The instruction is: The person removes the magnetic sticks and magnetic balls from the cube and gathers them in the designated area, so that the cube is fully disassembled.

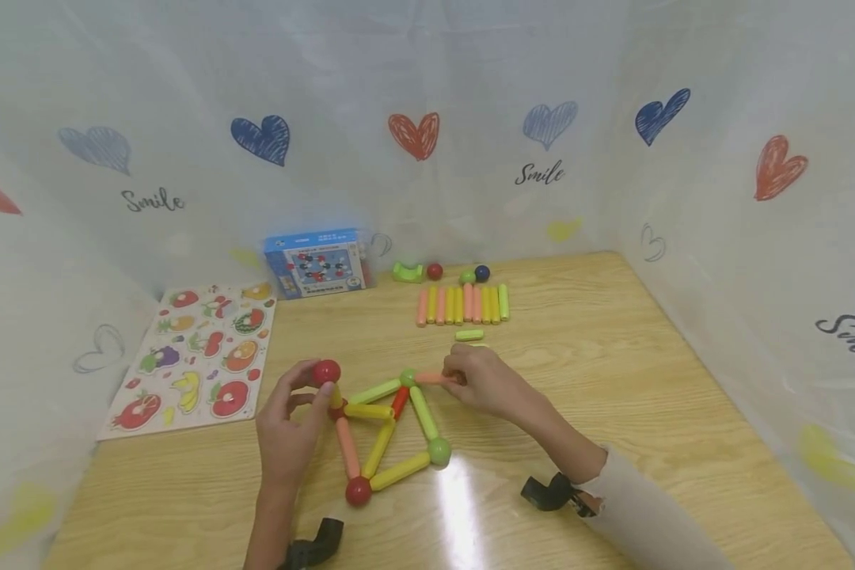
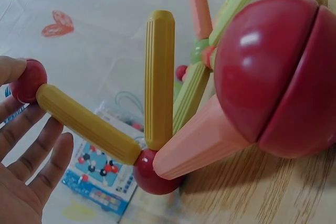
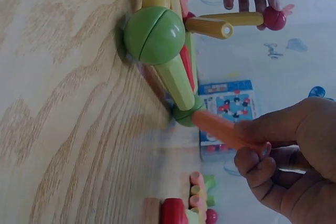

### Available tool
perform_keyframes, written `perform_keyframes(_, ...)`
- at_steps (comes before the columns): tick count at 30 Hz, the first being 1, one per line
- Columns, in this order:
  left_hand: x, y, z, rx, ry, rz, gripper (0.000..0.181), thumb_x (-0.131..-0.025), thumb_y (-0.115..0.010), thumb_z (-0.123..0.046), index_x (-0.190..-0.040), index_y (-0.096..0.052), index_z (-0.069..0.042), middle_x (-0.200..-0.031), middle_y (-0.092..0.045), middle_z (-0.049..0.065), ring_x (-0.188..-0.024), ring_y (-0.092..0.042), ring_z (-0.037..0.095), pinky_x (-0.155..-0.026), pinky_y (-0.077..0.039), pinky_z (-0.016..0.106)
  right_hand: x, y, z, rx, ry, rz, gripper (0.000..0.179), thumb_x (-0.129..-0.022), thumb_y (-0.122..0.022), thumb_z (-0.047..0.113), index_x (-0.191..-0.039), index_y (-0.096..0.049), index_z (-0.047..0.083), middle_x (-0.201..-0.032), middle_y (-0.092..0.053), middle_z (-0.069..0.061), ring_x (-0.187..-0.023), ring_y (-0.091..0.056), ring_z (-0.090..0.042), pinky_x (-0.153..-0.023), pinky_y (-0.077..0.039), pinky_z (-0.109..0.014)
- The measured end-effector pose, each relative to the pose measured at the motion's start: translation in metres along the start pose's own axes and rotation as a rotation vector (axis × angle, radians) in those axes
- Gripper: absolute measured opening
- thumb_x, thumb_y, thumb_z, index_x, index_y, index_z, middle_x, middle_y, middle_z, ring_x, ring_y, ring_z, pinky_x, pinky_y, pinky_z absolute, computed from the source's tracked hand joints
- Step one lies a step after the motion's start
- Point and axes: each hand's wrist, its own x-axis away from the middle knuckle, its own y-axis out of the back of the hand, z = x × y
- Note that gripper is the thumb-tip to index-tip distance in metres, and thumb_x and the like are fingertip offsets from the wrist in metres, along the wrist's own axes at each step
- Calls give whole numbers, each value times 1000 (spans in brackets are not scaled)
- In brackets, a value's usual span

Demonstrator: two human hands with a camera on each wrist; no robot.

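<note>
A frame of magnetic sticks and balls [image 1: 388, 431] lies on the wooden table [image 1: 613, 380]. My left hand [image 1: 317, 384] pinches a red ball [image 1: 325, 370] at the top of a raised yellow stick [image 2: 86, 124], thumb and fingers touching the red ball [image 2: 29, 80]. My right hand [image 1: 452, 376] pinches an orange stick [image 1: 431, 378] joined to the upper green ball [image 1: 408, 378]. In the right wrist view the fingers [image 3: 252, 163] close round that orange stick [image 3: 223, 128]. A larger green ball [image 3: 155, 35] and a red ball [image 1: 359, 491] form the near corners.
A row of spare sticks [image 1: 463, 305] lies behind, with one loose green stick [image 1: 469, 335] nearer. Loose balls [image 1: 435, 271] and a green curved piece [image 1: 408, 273] sit by the curtain. A blue box [image 1: 317, 263] and a fruit puzzle board [image 1: 195, 356] stand at the left.
</note>
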Motion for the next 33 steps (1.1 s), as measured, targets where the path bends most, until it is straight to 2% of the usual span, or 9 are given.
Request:
perform_keyframes(5,1,-2,1,13,-3,-2,41,-90,-73,0,-129,-63,-8,-110,-70,7,-102,-61,10,-80,-52,16,8,1,-3,26,25,-54,10,-85,-78,6,-79,-72,7,-72,-54,5,-61,-45,-4,-51,-42,-16)
perform_keyframes(7,1,-2,1,15,4,2,41,-90,-73,-1,-129,-63,-8,-110,-70,7,-102,-61,10,-80,-52,16,11,6,-6,0,-12,-105,5,-85,-79,8,-85,-74,6,-76,-60,4,-63,-52,-5,-54,-47,-16)
perform_keyframes(10,2,-3,0,18,14,5,41,-90,-73,-2,-130,-63,-8,-111,-70,6,-102,-61,11,-80,-52,17,14,19,-18,-69,-95,-180,10,-85,-77,4,-95,-75,3,-86,-66,-1,-72,-62,-10,-63,-55,-20)
perform_keyframes(12,1,-3,0,16,18,2,41,-90,-73,-3,-130,-63,-8,-111,-69,5,-103,-61,11,-80,-52,17,13,30,-30,-73,-148,-237,14,-86,-73,0,-100,-74,-1,-92,-67,-5,-76,-66,-14,-65,-58,-24)
perform_keyframes(18,1,-3,-7,1,19,-13,42,-88,-73,4,-128,-63,-3,-112,-69,10,-102,-60,6,-80,-51,14,7,50,-90,165,-315,-386,15,-91,-70,2,-103,-73,-8,-90,-66,-16,-76,-65,-26,-65,-58,-37)
perform_keyframes(21,2,-3,-5,2,29,-17,41,-88,-73,4,-127,-64,-3,-111,-70,10,-101,-60,7,-80,-51,14,6,48,-125,164,-419,-374,18,-93,-70,4,-104,-72,-10,-91,-66,-21,-80,-65,-32,-68,-57,-43)
perform_keyframes(25,7,-4,1,4,35,-10,40,-89,-74,0,-127,-65,-8,-111,-70,6,-101,-61,9,-80,-52,15,11,39,-155,64,-520,-299,20,-94,-67,3,-108,-70,-11,-101,-69,-25,-89,-66,-36,-75,-57,-46)
perform_keyframes(28,8,-4,2,8,28,-3,41,-89,-73,0,-128,-64,-8,-112,-70,5,-102,-61,9,-80,-52,16,13,34,-163,7,-545,-264,22,-94,-66,4,-110,-68,-12,-106,-68,-27,-94,-67,-38,-80,-57,-48)
perform_keyframes(33,3,-3,-1,5,16,-4,41,-90,-73,0,-129,-64,-8,-113,-70,5,-104,-61,11,-81,-52,16,8,28,-164,-4,-521,-220,26,-93,-69,9,-111,-67,-10,-106,-69,-24,-96,-68,-36,-82,-56,-47)
